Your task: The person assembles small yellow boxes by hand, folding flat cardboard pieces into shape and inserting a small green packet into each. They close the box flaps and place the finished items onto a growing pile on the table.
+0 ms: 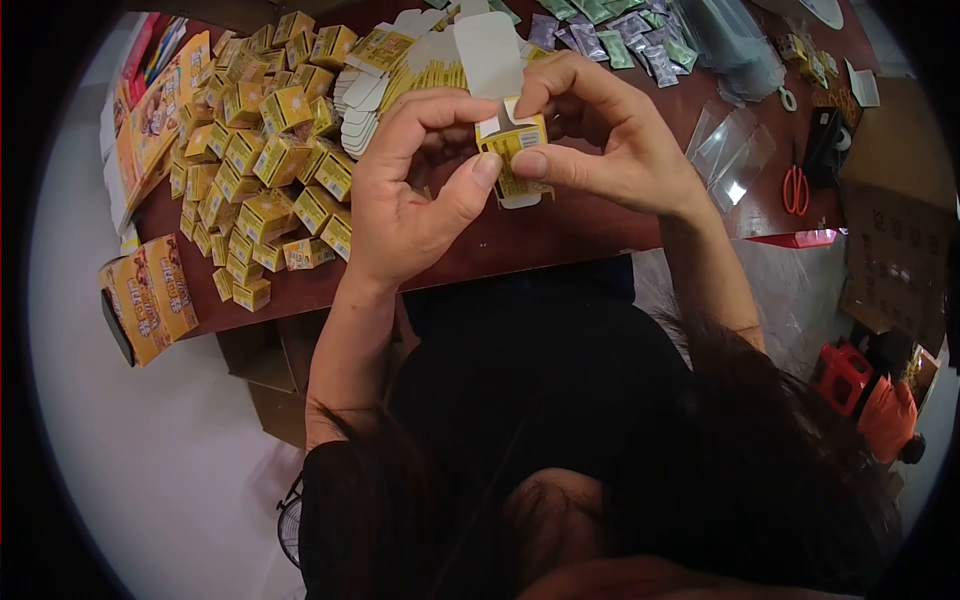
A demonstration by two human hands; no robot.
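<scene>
A small yellow cardboard box (513,146) with a barcode is held between my two hands above the table's front part. My left hand (412,185) grips its left side, thumb on the printed face and fingers at the top. On the other side my right hand (612,140) pinches it, with the thumb low on the face and the index finger at the top edge. White flaps show at the box's upper end, and another flap sticks out below. Behind the hands lie flat unfolded yellow-and-white cartons (420,75).
A heap of folded yellow boxes (265,150) covers the table's left. Green and purple sachets (625,35) lie at the back. To the right are clear plastic sleeves (730,150), red-handled scissors (796,190) and a large cardboard box (895,240). An orange printed carton (150,300) sits at the left corner.
</scene>
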